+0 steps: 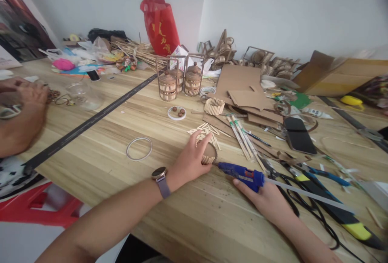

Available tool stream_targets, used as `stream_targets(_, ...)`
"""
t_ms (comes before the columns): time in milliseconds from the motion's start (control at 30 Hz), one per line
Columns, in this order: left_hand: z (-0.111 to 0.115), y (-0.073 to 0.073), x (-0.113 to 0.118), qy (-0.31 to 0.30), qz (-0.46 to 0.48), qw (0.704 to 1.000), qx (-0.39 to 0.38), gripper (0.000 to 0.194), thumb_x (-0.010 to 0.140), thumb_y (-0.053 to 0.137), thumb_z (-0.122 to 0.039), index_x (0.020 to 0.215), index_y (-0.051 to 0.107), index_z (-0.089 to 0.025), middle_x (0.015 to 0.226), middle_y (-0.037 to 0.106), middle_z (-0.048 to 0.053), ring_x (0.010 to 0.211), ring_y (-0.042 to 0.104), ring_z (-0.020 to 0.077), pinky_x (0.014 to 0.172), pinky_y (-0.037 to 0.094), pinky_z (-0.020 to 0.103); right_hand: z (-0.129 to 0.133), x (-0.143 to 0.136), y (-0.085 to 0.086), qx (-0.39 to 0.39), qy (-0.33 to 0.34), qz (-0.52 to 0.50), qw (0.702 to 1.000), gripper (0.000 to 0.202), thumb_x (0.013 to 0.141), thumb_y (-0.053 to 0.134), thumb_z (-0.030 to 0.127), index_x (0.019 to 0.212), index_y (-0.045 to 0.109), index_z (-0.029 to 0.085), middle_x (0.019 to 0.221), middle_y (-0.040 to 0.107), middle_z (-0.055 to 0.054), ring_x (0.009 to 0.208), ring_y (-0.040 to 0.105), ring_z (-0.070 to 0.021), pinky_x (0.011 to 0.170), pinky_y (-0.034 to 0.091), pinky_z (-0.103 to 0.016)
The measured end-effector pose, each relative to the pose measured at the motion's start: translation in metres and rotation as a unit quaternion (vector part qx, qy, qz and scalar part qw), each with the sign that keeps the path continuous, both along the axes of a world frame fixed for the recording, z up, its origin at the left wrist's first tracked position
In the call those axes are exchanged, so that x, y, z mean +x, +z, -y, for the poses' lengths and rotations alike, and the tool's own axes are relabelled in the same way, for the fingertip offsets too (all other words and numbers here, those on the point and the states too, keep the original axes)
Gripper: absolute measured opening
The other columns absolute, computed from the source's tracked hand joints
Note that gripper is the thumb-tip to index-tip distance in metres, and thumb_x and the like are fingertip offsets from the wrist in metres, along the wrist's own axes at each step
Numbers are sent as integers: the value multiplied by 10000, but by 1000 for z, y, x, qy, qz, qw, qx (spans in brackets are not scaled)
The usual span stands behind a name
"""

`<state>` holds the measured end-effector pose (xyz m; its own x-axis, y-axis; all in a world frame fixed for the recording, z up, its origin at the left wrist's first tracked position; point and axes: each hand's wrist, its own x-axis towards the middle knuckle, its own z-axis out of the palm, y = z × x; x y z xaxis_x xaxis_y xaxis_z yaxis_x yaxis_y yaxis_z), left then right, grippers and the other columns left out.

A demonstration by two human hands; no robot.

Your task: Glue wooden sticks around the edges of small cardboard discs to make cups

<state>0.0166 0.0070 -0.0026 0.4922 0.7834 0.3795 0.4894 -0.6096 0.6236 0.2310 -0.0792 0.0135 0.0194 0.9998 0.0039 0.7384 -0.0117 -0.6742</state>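
Observation:
My left hand [192, 158], with a watch on the wrist, grips a small round basket [208, 158] of short sticks around a brown base. My right hand [263, 194] is wrapped round a blue glue gun [242, 174]; its nozzle points left at the basket's right side, and a long glue stick juts from its back. Loose short sticks [214, 132] lie just beyond the basket. Farther back stands another stick ring [214, 107], and left of it a white ring [177, 113] has several brown balls inside. A bigger pale ring [139, 149] lies flat left of my left hand.
Lidded stick baskets in frames [167, 85] stand at the back, before a red bag [160, 28]. Cardboard [239, 81], a phone [299, 135], pliers [327, 174], scissors and a black cable are to the right. Another person's hands [30, 97] are at the far left.

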Motion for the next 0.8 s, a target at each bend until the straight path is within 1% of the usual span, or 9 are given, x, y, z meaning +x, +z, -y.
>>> stream_targets(233, 0, -1, 0, 1, -9, 1000, 4, 922, 684, 716, -121, 1450, 223, -262, 1449, 214, 150, 1376, 304, 339, 1071, 403, 489, -1, 0, 1, -10, 0, 11, 1000, 448, 775, 536, 539, 927, 751, 177, 933, 780, -99, 871, 724, -322, 820, 576, -441)
stream_targets(400, -1, 0, 0, -2, -6, 1000, -1, 919, 676, 722, -122, 1447, 238, -252, 1453, 218, 151, 1375, 303, 340, 1091, 379, 484, 0, -1, 2, -4, 3, 7, 1000, 428, 777, 543, 524, 925, 750, 179, 925, 782, -96, 864, 725, -317, 821, 573, -428)
stream_targets(467, -1, 0, 0, -4, -6, 1000, -1, 914, 673, 722, -120, 1445, 247, -238, 1451, 221, 156, 1374, 304, 337, 1101, 367, 476, 0, -1, 1, -10, 2, 4, 1000, 426, 780, 539, 524, 925, 751, 185, 948, 779, -96, 898, 719, -320, 825, 570, -424)
stream_targets(567, -1, 1, 0, -7, -4, 1000, 2, 912, 674, 720, -119, 1445, 247, -236, 1449, 224, 153, 1375, 305, 335, 1105, 363, 474, 0, -1, -2, -14, -16, -4, 1000, 418, 774, 545, 536, 920, 748, 201, 972, 775, -91, 946, 706, -326, 838, 559, -428)
stream_targets(633, -1, 1, 0, -6, -4, 1000, -2, 913, 677, 719, -122, 1446, 244, -247, 1451, 226, 151, 1367, 320, 339, 1092, 378, 481, -1, 1, -3, -3, -42, -22, 999, 412, 758, 569, 544, 924, 739, 207, 963, 776, -87, 936, 702, -318, 844, 548, -420)
stream_targets(667, 0, 1, 0, -5, -5, 1000, -5, 913, 678, 722, -124, 1446, 245, -247, 1453, 226, 154, 1362, 329, 342, 1084, 388, 484, -1, 4, -3, 1, -57, -36, 998, 411, 746, 587, 552, 922, 732, 209, 942, 776, -83, 906, 704, -307, 823, 550, -404)
stream_targets(733, 0, 1, 0, -3, -8, 1000, -9, 915, 675, 734, -131, 1445, 252, -238, 1457, 220, 165, 1360, 329, 349, 1075, 396, 490, -2, 11, -2, -23, -88, -76, 993, 416, 724, 613, 592, 836, 713, 205, 791, 758, -71, 730, 694, -262, 672, 555, -352)
stream_targets(800, -1, 0, 0, -2, -9, 1000, -6, 928, 667, 748, -135, 1446, 252, -229, 1459, 211, 172, 1365, 319, 351, 1078, 391, 490, -1, 21, 2, -94, -91, -129, 983, 459, 704, 621, 652, 705, 663, 195, 598, 667, -35, 533, 603, -188, 496, 483, -290)
